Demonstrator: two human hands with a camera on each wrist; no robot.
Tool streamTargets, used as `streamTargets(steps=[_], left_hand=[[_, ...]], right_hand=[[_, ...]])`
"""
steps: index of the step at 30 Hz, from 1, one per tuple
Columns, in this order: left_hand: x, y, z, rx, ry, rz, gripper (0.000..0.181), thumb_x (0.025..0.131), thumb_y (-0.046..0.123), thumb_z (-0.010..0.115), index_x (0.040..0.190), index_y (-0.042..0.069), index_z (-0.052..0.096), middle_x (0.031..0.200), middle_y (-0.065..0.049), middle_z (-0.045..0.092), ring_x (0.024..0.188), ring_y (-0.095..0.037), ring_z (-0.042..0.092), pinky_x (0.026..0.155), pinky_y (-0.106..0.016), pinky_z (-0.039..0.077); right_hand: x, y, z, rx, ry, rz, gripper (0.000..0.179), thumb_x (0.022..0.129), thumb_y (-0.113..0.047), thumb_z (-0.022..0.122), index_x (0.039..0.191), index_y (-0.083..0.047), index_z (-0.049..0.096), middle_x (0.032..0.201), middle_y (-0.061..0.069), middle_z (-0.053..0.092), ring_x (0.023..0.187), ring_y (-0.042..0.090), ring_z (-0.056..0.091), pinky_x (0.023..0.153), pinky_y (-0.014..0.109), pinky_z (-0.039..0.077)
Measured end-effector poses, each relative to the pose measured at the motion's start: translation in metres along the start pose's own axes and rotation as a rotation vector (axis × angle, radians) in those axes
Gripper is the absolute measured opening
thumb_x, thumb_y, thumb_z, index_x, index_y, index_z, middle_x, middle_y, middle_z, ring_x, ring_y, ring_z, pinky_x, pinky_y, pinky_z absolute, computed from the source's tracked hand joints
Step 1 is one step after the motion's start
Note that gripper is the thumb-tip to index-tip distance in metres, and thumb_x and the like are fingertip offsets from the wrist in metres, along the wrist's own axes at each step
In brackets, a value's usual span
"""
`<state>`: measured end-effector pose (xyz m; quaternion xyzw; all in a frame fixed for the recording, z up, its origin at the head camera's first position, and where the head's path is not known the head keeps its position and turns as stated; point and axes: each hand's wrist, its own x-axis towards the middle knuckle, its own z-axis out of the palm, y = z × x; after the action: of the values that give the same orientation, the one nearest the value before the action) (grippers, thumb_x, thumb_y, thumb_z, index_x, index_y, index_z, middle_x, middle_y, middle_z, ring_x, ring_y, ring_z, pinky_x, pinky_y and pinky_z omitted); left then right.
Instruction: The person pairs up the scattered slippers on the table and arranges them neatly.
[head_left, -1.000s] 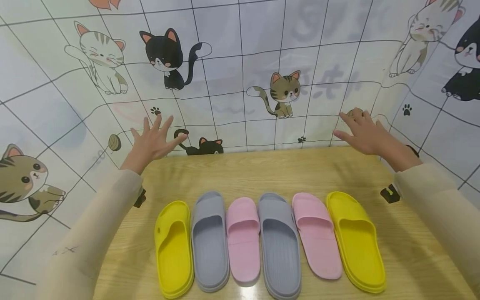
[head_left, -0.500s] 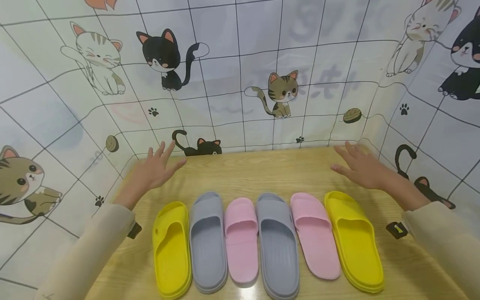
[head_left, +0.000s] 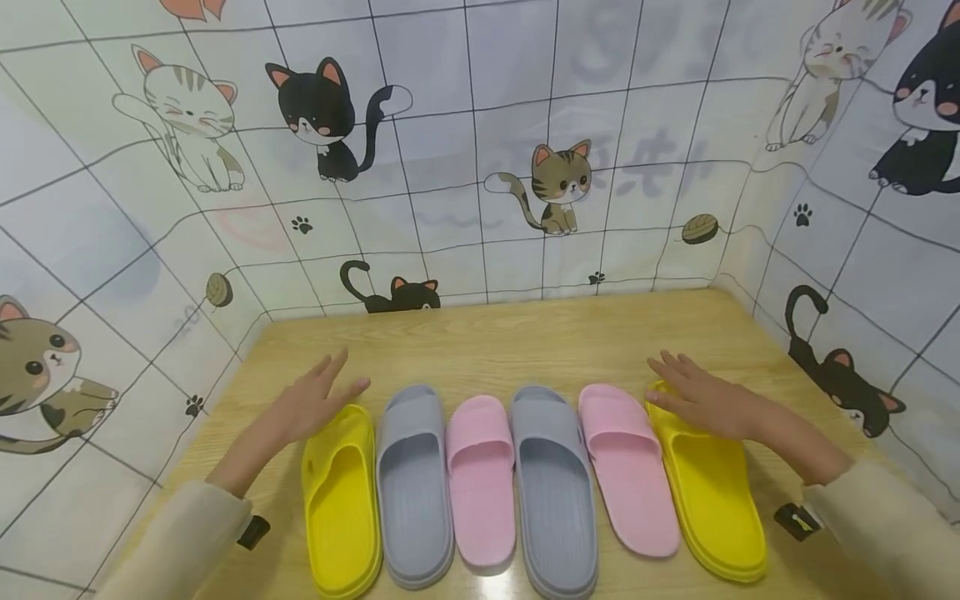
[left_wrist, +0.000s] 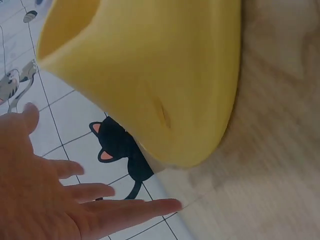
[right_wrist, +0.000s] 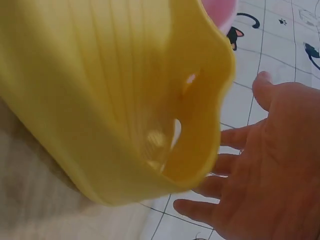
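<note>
A side-by-side row of slippers lies toes away on the wooden table. From left to right come a yellow slipper point(head_left: 343, 517), a grey slipper point(head_left: 415, 508), a pink slipper point(head_left: 484, 517), another grey slipper point(head_left: 557, 517), another pink slipper point(head_left: 639, 504) and another yellow slipper point(head_left: 718, 508). My left hand point(head_left: 303, 404), fingers spread, hovers at the toe of the left yellow slipper. My right hand point(head_left: 708, 400) is over the toe of the right yellow slipper and partly hides it. Both wrist views show a gap between straight fingers and yellow slipper; neither hand holds anything.
Bare wooden tabletop point(head_left: 495, 346) stretches behind the row to the back wall point(head_left: 450, 167). Cat-and-grid printed sheets line the back and both sides, including the right wall point(head_left: 900, 275). Small dark devices point(head_left: 797, 522) sit at the wrists.
Both hands have come down and back from in front of the rear wall to the slippers' toes. The slippers have stayed in place on the table; the view has shifted slightly.
</note>
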<state>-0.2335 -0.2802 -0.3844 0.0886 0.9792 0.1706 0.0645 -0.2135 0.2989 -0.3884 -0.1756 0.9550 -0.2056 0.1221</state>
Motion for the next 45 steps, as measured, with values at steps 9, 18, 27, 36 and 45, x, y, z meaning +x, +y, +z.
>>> streamTargets(steps=[9,18,27,36,45], left_hand=[[-0.032,0.012,0.012,-0.023,-0.094,-0.011,0.095,0.102,0.072,0.034,0.162,0.000,0.025,0.162,-0.033,0.032,0.148,-0.057,0.030,0.116,-0.074,0.030],[-0.051,0.023,0.019,-0.006,-0.153,-0.015,0.087,0.104,0.065,0.040,0.158,-0.004,0.033,0.160,-0.035,0.035,0.146,-0.057,0.034,0.115,-0.072,0.032],[-0.053,0.027,0.026,-0.012,-0.143,-0.018,0.073,0.109,0.048,0.038,0.157,-0.007,0.032,0.158,-0.040,0.033,0.144,-0.061,0.033,0.113,-0.075,0.031],[-0.041,0.023,0.024,0.045,-0.115,-0.009,0.067,0.109,0.043,0.038,0.155,-0.005,0.037,0.155,-0.040,0.038,0.142,-0.061,0.036,0.113,-0.073,0.033],[-0.020,0.016,0.020,0.051,-0.134,0.005,0.065,0.109,0.040,0.037,0.156,-0.005,0.037,0.156,-0.037,0.039,0.145,-0.058,0.035,0.116,-0.072,0.032]], right_hand=[[-0.017,-0.008,0.022,0.060,0.004,0.082,0.090,0.106,-0.059,0.041,0.163,0.004,0.012,0.166,0.038,0.011,0.148,0.065,0.010,0.112,0.082,0.015],[-0.030,-0.009,0.039,-0.026,0.049,0.106,0.086,0.107,-0.056,0.040,0.157,0.013,0.024,0.160,0.048,0.011,0.142,0.073,0.011,0.109,0.084,0.018],[-0.026,-0.005,0.043,-0.012,0.067,0.081,0.081,0.109,-0.048,0.041,0.156,0.016,0.024,0.160,0.048,0.008,0.145,0.070,0.007,0.114,0.081,0.012],[-0.006,0.008,0.031,-0.047,0.050,0.033,0.076,0.110,-0.042,0.040,0.153,0.019,0.026,0.158,0.048,0.015,0.146,0.069,0.011,0.117,0.079,0.013],[0.012,0.017,0.020,-0.039,0.044,0.038,0.074,0.111,-0.040,0.039,0.153,0.019,0.025,0.158,0.049,0.013,0.145,0.069,0.010,0.117,0.078,0.012]])
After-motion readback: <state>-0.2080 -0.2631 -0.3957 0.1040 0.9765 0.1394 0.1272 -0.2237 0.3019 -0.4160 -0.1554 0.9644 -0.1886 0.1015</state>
